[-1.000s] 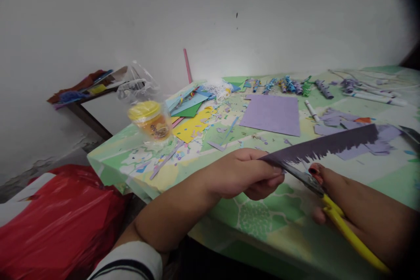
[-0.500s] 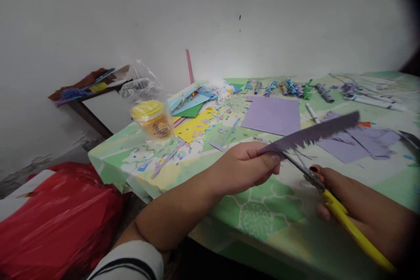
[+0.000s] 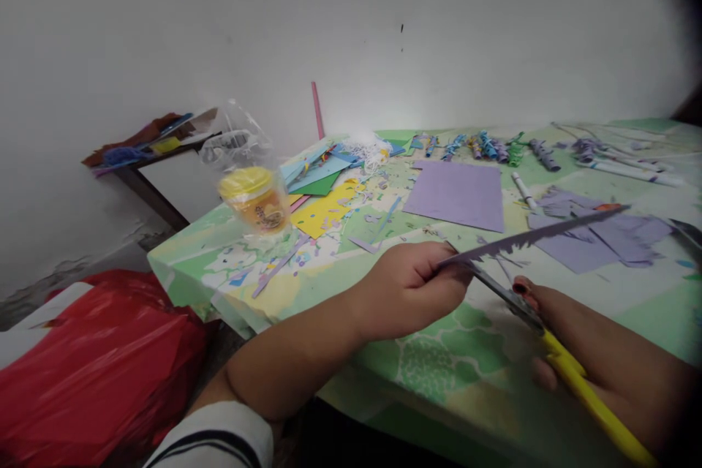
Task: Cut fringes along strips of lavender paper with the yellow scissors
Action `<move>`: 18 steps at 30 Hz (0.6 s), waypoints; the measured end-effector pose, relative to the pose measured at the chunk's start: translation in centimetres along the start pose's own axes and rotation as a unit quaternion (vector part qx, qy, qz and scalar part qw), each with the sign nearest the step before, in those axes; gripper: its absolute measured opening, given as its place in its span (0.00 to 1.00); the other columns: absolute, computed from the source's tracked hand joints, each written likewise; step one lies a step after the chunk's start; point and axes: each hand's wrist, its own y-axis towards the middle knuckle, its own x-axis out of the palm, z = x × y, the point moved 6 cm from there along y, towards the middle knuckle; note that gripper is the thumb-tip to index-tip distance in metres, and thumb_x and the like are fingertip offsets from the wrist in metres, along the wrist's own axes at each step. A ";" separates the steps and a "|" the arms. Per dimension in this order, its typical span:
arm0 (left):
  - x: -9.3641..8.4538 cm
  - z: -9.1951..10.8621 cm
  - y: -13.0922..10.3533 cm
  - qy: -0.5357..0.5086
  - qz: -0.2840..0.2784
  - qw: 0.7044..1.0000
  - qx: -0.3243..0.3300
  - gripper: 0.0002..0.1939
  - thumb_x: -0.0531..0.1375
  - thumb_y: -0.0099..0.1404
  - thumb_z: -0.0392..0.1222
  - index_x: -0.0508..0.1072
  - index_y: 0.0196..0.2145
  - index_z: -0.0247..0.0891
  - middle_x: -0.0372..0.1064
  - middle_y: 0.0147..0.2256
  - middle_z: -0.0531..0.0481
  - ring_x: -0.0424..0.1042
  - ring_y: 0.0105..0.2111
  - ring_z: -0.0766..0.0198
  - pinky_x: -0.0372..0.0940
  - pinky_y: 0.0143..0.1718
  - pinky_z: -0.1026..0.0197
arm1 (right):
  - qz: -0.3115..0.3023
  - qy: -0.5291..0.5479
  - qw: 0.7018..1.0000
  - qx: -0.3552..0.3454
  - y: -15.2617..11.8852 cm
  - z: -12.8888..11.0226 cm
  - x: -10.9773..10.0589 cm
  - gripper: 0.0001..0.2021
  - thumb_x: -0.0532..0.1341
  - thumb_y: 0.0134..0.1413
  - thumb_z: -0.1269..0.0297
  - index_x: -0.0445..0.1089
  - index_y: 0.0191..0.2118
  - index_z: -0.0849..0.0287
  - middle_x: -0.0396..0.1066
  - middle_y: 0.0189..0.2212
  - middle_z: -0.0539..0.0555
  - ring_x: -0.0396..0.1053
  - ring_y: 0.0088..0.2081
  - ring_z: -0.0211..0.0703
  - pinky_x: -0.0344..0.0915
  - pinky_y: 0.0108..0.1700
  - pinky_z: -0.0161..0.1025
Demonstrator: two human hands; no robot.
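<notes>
My left hand (image 3: 420, 291) pinches the left end of a purple paper strip (image 3: 540, 235) whose lower edge is cut into a fringe. The strip points right, held above the table. My right hand (image 3: 570, 333) is closed round scissors (image 3: 570, 369) with yellow handles. Their metal blades reach up and left to the strip, close beside my left fingertips. Behind the strip lies a flat purple sheet (image 3: 458, 194). Cut purple pieces (image 3: 581, 248) lie to the right, partly behind the strip.
A yellow-lidded cup (image 3: 255, 197) in a clear bag stands at the table's left. Coloured papers (image 3: 321, 212), small scraps and fringed rolls (image 3: 485, 146) lie further back. A red plastic bag (image 3: 110, 365) is at lower left. A dark blade (image 3: 685, 232) shows at the right edge.
The purple strip has tilted, so it looks narrower and its far end sits lower and further right. My left hand has turned slightly. The scissor blades have shifted a little at the strip.
</notes>
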 end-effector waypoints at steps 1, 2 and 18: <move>0.1 0.1 0.0 0.003 -0.010 1.000 0.005 0.11 0.53 0.60 0.39 0.58 0.21 0.37 0.52 0.20 0.57 0.53 0.21 0.73 0.52 0.23 0.67 | 0.002 0.001 1.000 -0.008 0.0 -0.1 0.0 0.24 0.52 0.50 0.44 0.64 0.49 0.50 0.72 0.43 0.59 0.67 0.51 0.62 0.69 0.44 0.51; 0.3 0.1 -0.1 0.002 -0.017 1.000 0.009 0.11 0.53 0.60 0.39 0.58 0.21 0.37 0.53 0.20 0.57 0.53 0.22 0.73 0.52 0.23 0.67 | 0.004 -0.001 1.000 -0.015 -0.1 -0.2 0.0 0.24 0.52 0.51 0.44 0.63 0.49 0.50 0.72 0.44 0.59 0.67 0.51 0.62 0.69 0.44 0.51; 0.6 0.6 0.0 -0.013 -0.058 0.998 0.035 0.10 0.51 0.61 0.39 0.60 0.22 0.37 0.55 0.22 0.56 0.55 0.23 0.72 0.55 0.27 0.67 | 0.000 -0.033 0.999 -0.005 -0.1 -0.4 0.2 0.20 0.49 0.54 0.44 0.59 0.46 0.51 0.73 0.36 0.59 0.73 0.39 0.59 0.71 0.38 0.53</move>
